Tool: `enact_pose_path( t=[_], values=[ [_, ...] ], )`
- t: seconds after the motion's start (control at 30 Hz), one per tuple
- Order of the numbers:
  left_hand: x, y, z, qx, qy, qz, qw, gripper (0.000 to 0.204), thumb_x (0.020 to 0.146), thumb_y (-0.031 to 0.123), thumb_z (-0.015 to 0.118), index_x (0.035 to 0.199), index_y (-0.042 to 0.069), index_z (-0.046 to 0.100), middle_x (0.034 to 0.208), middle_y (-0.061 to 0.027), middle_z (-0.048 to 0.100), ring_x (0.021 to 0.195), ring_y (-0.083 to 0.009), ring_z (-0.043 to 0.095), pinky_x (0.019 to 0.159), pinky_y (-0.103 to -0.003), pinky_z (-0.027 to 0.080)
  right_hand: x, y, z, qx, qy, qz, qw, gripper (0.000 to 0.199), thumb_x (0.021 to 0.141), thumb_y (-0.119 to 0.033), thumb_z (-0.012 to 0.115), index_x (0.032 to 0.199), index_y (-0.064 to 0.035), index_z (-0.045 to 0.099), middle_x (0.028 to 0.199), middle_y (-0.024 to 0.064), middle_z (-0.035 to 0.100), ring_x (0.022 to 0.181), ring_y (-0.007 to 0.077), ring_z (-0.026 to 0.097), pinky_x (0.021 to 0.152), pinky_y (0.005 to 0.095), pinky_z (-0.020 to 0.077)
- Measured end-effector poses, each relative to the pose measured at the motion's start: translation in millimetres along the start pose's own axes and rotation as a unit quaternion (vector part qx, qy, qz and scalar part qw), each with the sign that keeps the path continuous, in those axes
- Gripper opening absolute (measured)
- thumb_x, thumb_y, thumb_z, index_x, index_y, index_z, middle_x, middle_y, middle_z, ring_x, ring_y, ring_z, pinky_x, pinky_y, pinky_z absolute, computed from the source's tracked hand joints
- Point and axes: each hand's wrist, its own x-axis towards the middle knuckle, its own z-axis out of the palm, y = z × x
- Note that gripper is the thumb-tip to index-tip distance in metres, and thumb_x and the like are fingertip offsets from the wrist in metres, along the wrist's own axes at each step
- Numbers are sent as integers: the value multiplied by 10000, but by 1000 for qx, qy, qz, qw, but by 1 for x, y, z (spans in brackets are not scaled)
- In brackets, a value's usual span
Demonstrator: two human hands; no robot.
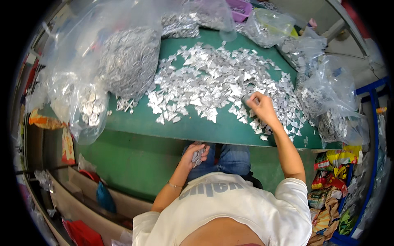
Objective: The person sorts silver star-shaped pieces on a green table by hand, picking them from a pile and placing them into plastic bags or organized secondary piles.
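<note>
A broad spread of small, flat, silvery metal pieces [205, 84] covers much of the green tabletop [135, 121]. Over its right part, my right hand [263, 107] is closed in a pinch at a small grey thing [246, 100], whose kind I cannot make out. Below the table's front edge, close to my lap, my left hand [191, 154] is curled around a handful of silvery metal pieces [198, 156]. One loose piece [263, 137] lies near the front edge, below my right wrist.
Large clear plastic bags [129, 57] full of metal pieces stand at the left and back. More bags [334, 123] line the right side. A purple basket [239, 10] is at the far edge. Colourful packages [328, 180] fill a blue-framed rack at the right; a cardboard box [82, 213] sits lower left.
</note>
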Motion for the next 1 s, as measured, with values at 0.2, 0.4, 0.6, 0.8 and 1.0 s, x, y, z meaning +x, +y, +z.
enact_pose_path(
  t=[0.2, 0.4, 0.6, 0.8, 1.0],
  values=[
    [-5, 2, 1, -158, -58, -49, 984, 204, 857, 138, 517, 1043, 57, 494, 833, -91, 458, 657, -129, 420, 428, -206, 340, -34, -25, -9, 403, -157, 205, 878, 129, 889, -195, 566, 836, -90, 514, 532, -77, 336, 434, 21, 251, 399, 202, 165],
    [-21, 6, 61, -222, -43, -143, 963, 202, 867, 170, 507, 1029, 53, 538, 927, -113, 530, 713, -116, 454, 424, -186, 339, -85, -60, 23, 403, -349, 198, 823, 82, 865, -139, 591, 873, -85, 529, 612, -75, 398, 468, 3, 284, 404, 176, 175],
    [-20, -9, 47, -124, 25, -151, 980, 209, 864, 230, 521, 936, 58, 616, 856, -79, 641, 673, -160, 616, 392, -249, 461, -113, -50, 69, 327, -333, 84, 880, 85, 837, -61, 599, 885, -6, 555, 766, -7, 568, 698, 53, 495, 615, 211, 402],
    [-30, -3, 74, -31, 42, -151, 987, 413, 898, 433, 445, 1023, 59, 572, 919, -118, 637, 727, -274, 651, 335, -224, 401, -115, -55, 65, 247, -284, 61, 924, 177, 811, -16, 589, 987, -16, 569, 729, 36, 593, 606, 84, 503, 543, 247, 413],
    [-25, -9, 65, -80, -8, -189, 979, 578, 890, 553, 357, 1108, 46, 526, 1050, -194, 586, 958, -439, 580, 413, -325, 539, -116, -59, 59, 318, -274, 103, 902, 213, 823, 13, 562, 1035, 2, 573, 752, 49, 597, 651, 79, 514, 585, 242, 442]
  ],
)
